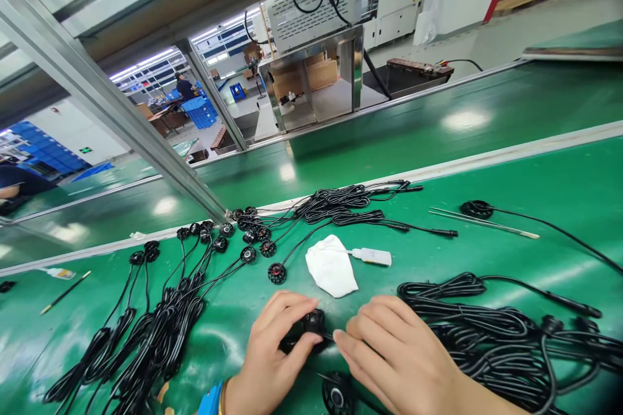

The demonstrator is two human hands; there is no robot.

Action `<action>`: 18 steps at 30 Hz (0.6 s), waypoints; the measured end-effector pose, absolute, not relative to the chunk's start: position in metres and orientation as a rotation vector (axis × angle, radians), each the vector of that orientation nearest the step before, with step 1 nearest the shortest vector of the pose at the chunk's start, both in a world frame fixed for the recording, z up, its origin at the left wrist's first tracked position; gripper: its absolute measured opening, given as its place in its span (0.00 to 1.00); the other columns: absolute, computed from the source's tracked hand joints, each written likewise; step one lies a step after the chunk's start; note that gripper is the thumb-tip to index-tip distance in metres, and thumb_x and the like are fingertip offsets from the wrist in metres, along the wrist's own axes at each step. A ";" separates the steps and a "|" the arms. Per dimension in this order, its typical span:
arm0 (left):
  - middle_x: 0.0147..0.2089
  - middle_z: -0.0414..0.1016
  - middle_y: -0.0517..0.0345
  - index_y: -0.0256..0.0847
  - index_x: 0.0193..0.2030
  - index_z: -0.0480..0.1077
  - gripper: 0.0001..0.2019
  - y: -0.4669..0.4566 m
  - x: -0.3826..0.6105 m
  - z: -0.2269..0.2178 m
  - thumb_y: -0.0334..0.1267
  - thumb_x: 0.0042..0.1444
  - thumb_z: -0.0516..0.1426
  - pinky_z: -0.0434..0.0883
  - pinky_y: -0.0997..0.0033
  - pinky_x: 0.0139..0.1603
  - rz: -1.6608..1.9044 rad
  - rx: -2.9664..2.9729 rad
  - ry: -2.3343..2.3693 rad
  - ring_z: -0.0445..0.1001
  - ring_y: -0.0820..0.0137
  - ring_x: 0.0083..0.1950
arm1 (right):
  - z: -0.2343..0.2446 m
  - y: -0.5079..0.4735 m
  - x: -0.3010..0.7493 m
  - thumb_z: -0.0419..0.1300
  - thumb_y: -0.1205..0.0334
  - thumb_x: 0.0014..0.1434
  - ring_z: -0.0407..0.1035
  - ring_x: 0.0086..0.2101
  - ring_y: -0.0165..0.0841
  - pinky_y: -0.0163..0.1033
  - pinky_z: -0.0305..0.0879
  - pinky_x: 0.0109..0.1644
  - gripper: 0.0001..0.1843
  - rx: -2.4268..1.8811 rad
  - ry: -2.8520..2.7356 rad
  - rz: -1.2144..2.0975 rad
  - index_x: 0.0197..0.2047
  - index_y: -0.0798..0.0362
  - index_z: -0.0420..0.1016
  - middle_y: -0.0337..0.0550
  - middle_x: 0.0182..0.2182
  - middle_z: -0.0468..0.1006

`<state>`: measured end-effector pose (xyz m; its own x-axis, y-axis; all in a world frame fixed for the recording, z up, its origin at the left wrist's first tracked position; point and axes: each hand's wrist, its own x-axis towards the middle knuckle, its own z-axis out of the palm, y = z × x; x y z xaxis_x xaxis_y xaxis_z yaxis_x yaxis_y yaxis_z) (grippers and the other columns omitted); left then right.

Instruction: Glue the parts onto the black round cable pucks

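My left hand (280,343) pinches a small black camera head (314,320) between thumb and fingers, just above the green table. Close by on its right, my right hand (384,343) is closed, its fingertips beside the camera head. A thin dark piece shows at those fingertips, too small to make out. Below both hands lies another round black camera head (337,395) with a lens in its middle, partly cut off by the frame. A white cloth (331,266) and a small white bottle with a thin nozzle (372,256) lie just beyond my hands.
Coiled black camera cables (160,324) lie at left, with more coils (501,337) at right and a bundle (335,202) at the back. Tweezers (481,222) rest at the right rear. A green conveyor belt (389,133) runs behind a metal post (146,123). A person (185,87) sits far off.
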<state>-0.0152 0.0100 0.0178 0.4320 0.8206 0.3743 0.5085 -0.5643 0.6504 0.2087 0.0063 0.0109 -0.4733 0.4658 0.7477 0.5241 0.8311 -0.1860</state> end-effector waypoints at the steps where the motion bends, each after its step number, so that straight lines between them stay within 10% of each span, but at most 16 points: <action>1: 0.49 0.75 0.53 0.45 0.58 0.69 0.20 0.010 -0.015 0.018 0.27 0.61 0.61 0.72 0.67 0.52 0.971 2.259 1.106 0.73 0.66 0.50 | 0.011 0.005 0.209 0.54 0.73 0.65 0.67 0.33 0.34 0.45 0.61 0.41 0.09 -0.712 -2.158 -0.103 0.41 0.59 0.76 0.43 0.28 0.72; 18: 0.49 0.66 0.46 0.32 0.56 0.68 0.19 0.000 -0.016 0.015 0.18 0.59 0.51 0.72 0.64 0.55 1.086 2.450 0.877 0.67 0.63 0.56 | 0.016 -0.003 0.202 0.53 0.76 0.64 0.66 0.29 0.31 0.43 0.63 0.40 0.11 -0.708 -2.143 -0.070 0.34 0.56 0.73 0.39 0.25 0.70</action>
<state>-0.0161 0.0001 0.0146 0.5228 0.6483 0.5535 0.4046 -0.7602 0.5083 0.2016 -0.0031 0.0163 -0.4740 0.4622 0.7495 0.5102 0.8379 -0.1941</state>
